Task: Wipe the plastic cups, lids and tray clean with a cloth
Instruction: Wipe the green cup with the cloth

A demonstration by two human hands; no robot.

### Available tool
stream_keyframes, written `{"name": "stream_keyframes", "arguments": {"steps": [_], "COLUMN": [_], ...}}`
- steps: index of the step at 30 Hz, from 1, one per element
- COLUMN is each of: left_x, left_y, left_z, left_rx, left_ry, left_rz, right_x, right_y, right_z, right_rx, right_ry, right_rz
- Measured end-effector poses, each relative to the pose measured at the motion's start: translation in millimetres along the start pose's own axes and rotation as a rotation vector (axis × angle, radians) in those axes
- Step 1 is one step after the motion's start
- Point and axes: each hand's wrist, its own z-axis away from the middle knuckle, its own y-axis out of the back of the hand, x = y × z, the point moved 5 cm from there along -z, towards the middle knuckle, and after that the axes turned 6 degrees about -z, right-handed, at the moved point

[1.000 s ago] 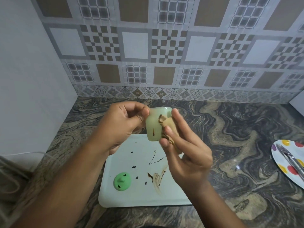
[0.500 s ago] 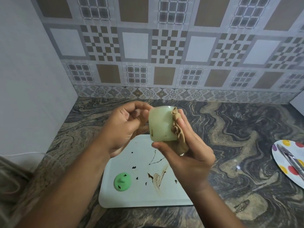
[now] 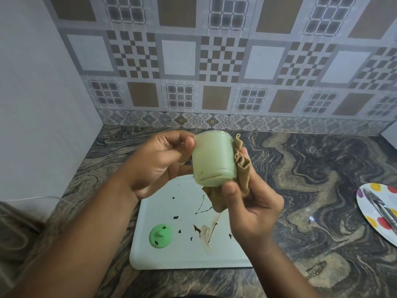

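plate (image 3: 365, 208): cut by right edge | tray (image 3: 171, 254): near corner behind right forearm

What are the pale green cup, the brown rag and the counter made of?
The cup looks like plastic: pale green, slightly translucent, satin sheen. The cloth seems thin woven fabric, tan and matte, bunched in soft folds. The counter looks like polished stone, perhaps granite, with swirling veins and a glossy glint; it could be an imitation.
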Motion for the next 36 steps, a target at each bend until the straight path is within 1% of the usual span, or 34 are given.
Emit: {"name": "stream_keyframes", "arguments": {"steps": [1,3,4,6,8,10,13,15,16,18,20,22,25,28,30,32,36], "left_x": [-0.5,-0.6,-0.7,-0.8,0.9,3.6,7.1,7.5,6.1,2.2,0.5,-0.4,-2.3,-3.7,-4.0,-4.4,-0.6], "left_y": [-0.1,1.0,2.5,6.4,7.5,6.0,2.9,5.0,6.0,7.5,7.9,7.8,6.4,7.2,7.6,8.3,8.8], "left_z": [-0.8,-2.0,-2.8,-4.7,-5.3,-4.4,-2.0,-2.3,-2.8,-4.5,-5.0,-5.4,-5.3,-4.8,-4.6,-4.4,-4.8], "left_rx": [-0.004,0.005,0.022,0.079,0.132,0.139,0.07,0.097,0.113,0.139,0.169,0.193,0.203,0.198,0.187,0.185,0.212], "left_ry": [0.003,0.01,0.005,-0.023,-0.037,-0.033,-0.018,-0.018,-0.009,0.02,0.037,0.037,0.036,0.034,0.026,0.03,0.024], "left_rz": [0.012,0.002,-0.028,-0.165,-0.285,-0.298,-0.287,-0.271,-0.244,-0.184,-0.14,-0.113,-0.105,-0.117,-0.122,-0.11,-0.117], "right_x": [1.7,3.9,3.0,-5.5,-8.2,-1.4,12.6,17.0,16.3,9.8,-1.5,-7.7,-7.3,-8.1,-5.5,-0.6,-3.2], "right_y": [2.2,3.8,3.8,0.1,-2.0,3.0,10.3,9.2,7.8,4.6,-1.6,-6.9,-10.2,-5.9,0.4,4.9,-0.6], "right_z": [-0.9,-1.7,-1.4,-0.8,-0.7,0.0,2.6,3.2,3.3,2.0,1.3,0.8,1.0,-0.9,-5.4,-9.7,-15.1], "right_rx": [0.016,-0.011,-0.032,-0.094,-0.115,-0.054,0.066,0.118,0.108,0.035,-0.062,-0.108,-0.115,-0.042,0.045,0.113,0.157], "right_ry": [-0.006,0.031,0.077,0.24,0.321,0.269,0.073,-0.022,-0.035,0.015,0.112,0.2,0.268,0.26,0.186,0.072,-0.099], "right_rz": [0.013,0.136,0.24,0.411,0.461,0.415,0.14,0.012,0.002,0.05,0.173,0.298,0.389,0.334,0.227,0.079,-0.109]}}
